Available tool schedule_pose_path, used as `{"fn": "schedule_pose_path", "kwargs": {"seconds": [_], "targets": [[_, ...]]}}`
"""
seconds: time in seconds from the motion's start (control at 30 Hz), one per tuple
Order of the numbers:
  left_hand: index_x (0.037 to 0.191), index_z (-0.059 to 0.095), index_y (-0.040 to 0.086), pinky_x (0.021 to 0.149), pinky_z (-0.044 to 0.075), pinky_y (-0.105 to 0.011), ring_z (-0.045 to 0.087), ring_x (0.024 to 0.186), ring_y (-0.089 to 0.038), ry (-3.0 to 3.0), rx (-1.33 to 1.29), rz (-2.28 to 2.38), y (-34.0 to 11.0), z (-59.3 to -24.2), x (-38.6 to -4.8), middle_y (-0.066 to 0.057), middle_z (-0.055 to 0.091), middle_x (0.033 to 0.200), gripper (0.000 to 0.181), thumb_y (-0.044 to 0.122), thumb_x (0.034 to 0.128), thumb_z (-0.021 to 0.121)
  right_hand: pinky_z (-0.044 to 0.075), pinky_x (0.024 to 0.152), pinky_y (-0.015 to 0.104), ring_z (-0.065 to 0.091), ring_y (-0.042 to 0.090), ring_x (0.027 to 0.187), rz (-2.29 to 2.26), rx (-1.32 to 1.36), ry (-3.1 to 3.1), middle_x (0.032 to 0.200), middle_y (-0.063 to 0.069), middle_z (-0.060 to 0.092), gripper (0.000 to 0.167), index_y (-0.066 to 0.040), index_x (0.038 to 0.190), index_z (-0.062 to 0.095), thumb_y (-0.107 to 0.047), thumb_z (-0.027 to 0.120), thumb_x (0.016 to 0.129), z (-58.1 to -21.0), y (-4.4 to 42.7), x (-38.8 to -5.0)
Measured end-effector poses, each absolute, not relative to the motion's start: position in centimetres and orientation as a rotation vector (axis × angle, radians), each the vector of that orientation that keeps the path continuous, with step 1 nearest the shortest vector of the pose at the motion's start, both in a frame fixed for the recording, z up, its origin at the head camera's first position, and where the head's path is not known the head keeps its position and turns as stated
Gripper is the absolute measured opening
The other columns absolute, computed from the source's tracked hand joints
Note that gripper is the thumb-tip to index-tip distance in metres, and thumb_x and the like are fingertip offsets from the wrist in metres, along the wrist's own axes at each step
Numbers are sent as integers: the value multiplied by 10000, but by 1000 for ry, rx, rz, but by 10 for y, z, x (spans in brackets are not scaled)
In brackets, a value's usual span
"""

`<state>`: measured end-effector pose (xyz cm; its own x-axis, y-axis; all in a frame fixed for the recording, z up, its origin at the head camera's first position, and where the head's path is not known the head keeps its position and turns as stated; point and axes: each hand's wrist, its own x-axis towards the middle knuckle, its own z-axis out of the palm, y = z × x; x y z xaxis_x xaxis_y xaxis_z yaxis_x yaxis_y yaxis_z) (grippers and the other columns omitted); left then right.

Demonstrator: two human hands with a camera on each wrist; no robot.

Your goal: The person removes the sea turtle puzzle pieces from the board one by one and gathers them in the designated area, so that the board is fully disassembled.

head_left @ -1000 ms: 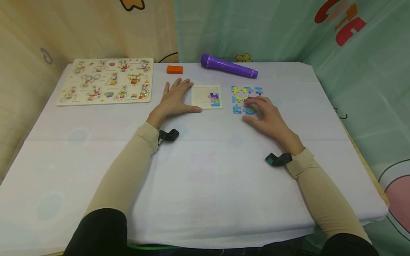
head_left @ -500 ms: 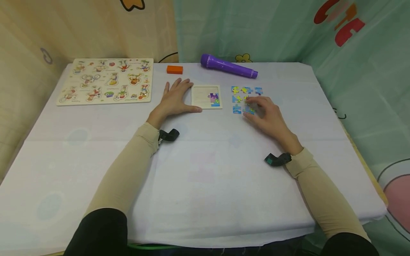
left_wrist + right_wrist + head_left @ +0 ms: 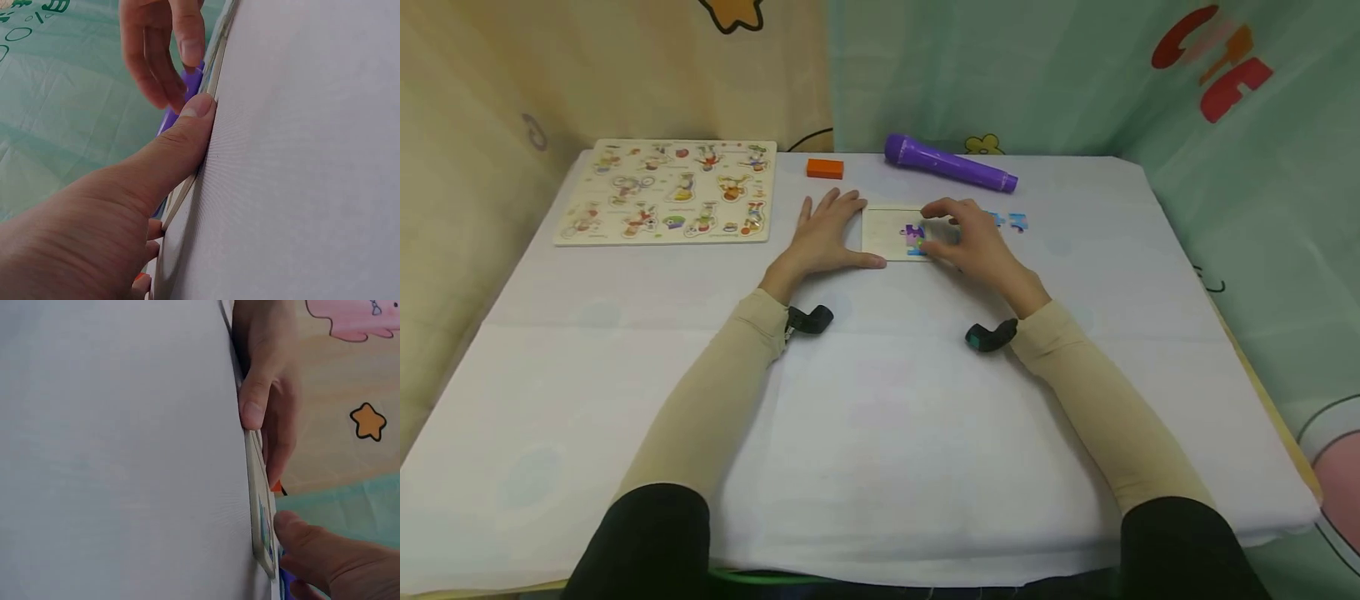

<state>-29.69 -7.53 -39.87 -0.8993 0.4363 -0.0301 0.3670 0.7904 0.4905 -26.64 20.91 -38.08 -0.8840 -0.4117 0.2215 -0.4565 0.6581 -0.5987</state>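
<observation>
A small wooden puzzle tray (image 3: pixel 883 235) lies on the white table, with joined purple, green and blue puzzle pieces (image 3: pixel 913 236) inside. My left hand (image 3: pixel 823 237) is spread at the tray's left side, its thumb against the near edge and fingers toward the far corner. Over the tray's right part is my right hand (image 3: pixel 973 242), thumb and fingers bent and apart. Whether a piece is between them cannot be seen; the left wrist view shows none. Loose jigsaw pieces (image 3: pixel 1018 222) peek out beyond the right hand, which hides the others.
A large wooden picture board (image 3: pixel 666 192) lies at the back left. An orange block (image 3: pixel 825 169) and a purple toy microphone (image 3: pixel 951 165) stand along the back edge. Curtains (image 3: pixel 1000 75) hang close behind the table.
My right hand has moved left from the loose pieces to above the tray's right side. My left hand keeps its place at the tray. The head view has shifted slightly.
</observation>
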Motion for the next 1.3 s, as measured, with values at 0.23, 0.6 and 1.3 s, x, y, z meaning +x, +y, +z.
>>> {"fn": "schedule_pose_path", "kwargs": {"seconds": [0.23,0.6,1.3], "targets": [[1665,313,147,1304,-153,-558,-14,1659,-285,2837,634,730,-74,-397,-294,-45,172,1777,1159,706,783,817,435,1149,473,551,317,1262,943,767,-2952,1328,131,698,533,-44,1387,626,-199,839,924,-375,203,-281],[1663,310,130,1304,-146,-572,-10,1658,-300,2838,629,707,-74,-396,-295,-65,173,1776,1156,697,791,815,546,1080,421,657,290,1168,1184,681,-2838,1268,156,688,335,-24,1277,682,-22,761,951,-376,194,-283],[1673,285,136,1299,-161,-566,-27,1659,-291,2826,630,701,-73,-395,-295,-53,154,1781,1169,695,793,815,512,959,162,646,40,1025,1402,-32,-2564,1218,86,716,310,-23,1288,712,-182,709,1021,-372,310,-235]]}}
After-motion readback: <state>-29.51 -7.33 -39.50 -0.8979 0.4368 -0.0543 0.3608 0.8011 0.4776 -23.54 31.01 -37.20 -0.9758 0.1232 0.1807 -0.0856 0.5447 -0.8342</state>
